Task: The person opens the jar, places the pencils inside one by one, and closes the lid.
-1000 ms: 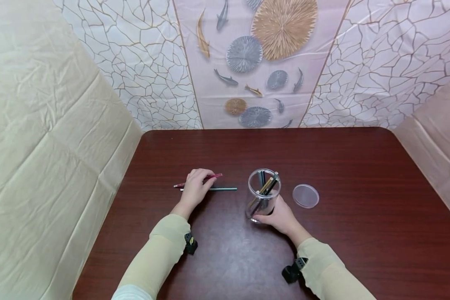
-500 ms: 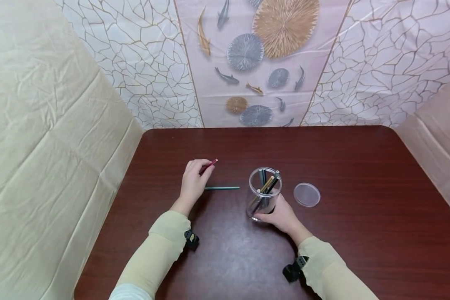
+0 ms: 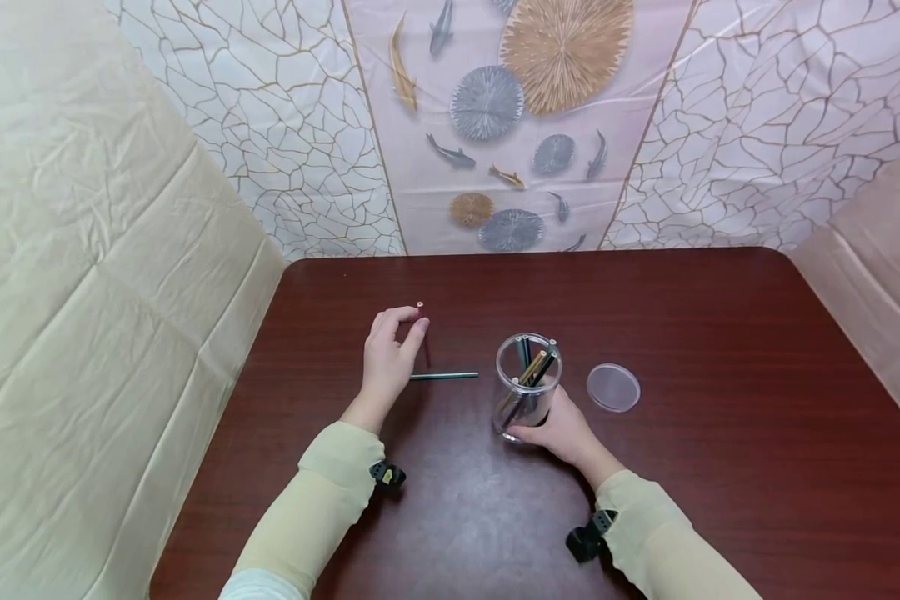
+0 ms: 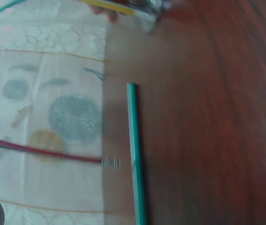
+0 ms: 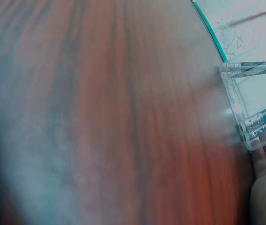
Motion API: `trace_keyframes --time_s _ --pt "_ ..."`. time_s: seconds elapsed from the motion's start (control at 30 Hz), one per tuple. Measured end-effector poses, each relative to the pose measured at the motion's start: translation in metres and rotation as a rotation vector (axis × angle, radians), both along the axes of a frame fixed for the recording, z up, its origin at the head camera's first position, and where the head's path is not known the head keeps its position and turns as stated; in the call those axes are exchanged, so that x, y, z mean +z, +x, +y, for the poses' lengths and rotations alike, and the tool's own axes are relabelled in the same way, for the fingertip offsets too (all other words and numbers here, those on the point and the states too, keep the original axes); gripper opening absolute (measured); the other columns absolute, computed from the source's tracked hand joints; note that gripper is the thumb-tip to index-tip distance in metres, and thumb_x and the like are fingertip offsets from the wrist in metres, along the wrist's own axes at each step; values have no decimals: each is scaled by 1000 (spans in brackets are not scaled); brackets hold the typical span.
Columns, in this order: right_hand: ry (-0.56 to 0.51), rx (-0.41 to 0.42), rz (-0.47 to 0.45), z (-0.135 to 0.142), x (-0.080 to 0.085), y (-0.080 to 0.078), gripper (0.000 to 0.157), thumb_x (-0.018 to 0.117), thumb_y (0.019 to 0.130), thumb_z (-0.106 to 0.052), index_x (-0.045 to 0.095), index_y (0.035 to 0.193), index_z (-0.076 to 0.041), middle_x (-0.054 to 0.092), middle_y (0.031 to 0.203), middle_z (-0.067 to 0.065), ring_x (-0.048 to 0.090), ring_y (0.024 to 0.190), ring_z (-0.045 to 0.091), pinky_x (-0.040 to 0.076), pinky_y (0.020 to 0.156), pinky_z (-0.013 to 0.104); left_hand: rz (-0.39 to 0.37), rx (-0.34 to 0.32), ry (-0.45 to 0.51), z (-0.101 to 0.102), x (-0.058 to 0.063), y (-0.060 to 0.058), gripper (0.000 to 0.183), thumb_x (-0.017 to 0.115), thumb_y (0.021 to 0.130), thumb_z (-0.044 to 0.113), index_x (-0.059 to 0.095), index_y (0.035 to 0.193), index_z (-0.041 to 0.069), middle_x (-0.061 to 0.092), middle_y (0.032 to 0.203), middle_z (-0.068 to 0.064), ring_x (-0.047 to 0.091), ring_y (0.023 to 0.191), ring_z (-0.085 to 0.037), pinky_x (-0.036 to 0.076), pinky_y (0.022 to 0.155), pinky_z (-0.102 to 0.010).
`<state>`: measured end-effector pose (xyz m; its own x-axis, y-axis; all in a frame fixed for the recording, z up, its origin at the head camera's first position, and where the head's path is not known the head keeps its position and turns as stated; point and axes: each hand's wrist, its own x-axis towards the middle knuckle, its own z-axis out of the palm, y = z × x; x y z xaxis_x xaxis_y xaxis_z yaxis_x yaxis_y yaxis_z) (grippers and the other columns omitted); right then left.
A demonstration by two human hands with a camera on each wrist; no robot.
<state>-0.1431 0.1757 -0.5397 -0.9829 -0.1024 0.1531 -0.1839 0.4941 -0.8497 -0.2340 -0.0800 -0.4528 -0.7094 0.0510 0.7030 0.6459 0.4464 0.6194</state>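
In the head view my left hand (image 3: pixel 387 354) pinches a red pencil (image 3: pixel 427 350) near its top end, holding it nearly upright above the table. The left wrist view shows that the pencil's lower end carries a metal band. A green pencil (image 4: pixel 134 140) lies on the table just right of this hand; part of it is hidden behind the hand in the head view. My right hand (image 3: pixel 566 429) grips a clear plastic jar (image 3: pixel 504 410) low on its side. Several pencils (image 3: pixel 537 368), among them black, yellow and green ones, lean inside the jar.
A round clear lid (image 3: pixel 613 388) lies flat on the brown table (image 3: pixel 720 467), right of the jar. Patterned cloth (image 3: pixel 517 167) hangs behind the table's far edge. A pale cloth (image 3: pixel 120 292) hangs along the left side.
My left hand has lifted the red pencil off the table and turned it from lying flat to nearly upright. The right hand and jar have stayed in place.
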Motion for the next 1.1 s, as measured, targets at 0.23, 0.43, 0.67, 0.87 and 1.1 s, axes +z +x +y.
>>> trace_keyframes --time_s 0.23,0.43,0.67,0.87,1.1 --pt "6 -6 -20 0 1 0 77 88 61 -27 47 123 -9 60 114 7 56 106 21 42 92 43 -19 -59 175 10 23 11 11 68 85 5 63 94 0 61 88 -11 54 79 -21 45 68 -26" --pt "1 -6 -16 0 0 -1 76 88 61 -27 48 123 -9 59 114 8 55 106 21 41 92 42 -15 -105 283 15 41 20 10 66 85 0 61 93 -4 58 86 -15 53 76 -18 45 67 -22" --pt "-4 -2 -8 1 0 -1 75 88 61 -27 48 122 -8 59 113 7 56 105 21 42 92 43 -12 -168 352 19 53 27 10 63 86 -4 59 94 -7 57 86 -19 54 74 -15 48 65 -20" --pt "-13 2 -7 0 1 0 74 88 61 -26 48 121 -8 60 113 7 56 104 20 42 91 43 -33 -228 469 20 60 31 13 60 87 -5 54 97 -12 59 87 -16 57 70 -15 52 65 -24" --pt "-20 4 -2 -1 2 0 73 88 61 -26 49 120 -8 60 111 7 57 103 20 43 91 42 28 -253 625 19 73 35 24 58 90 1 45 98 -17 61 89 -1 57 69 -17 54 63 -27"
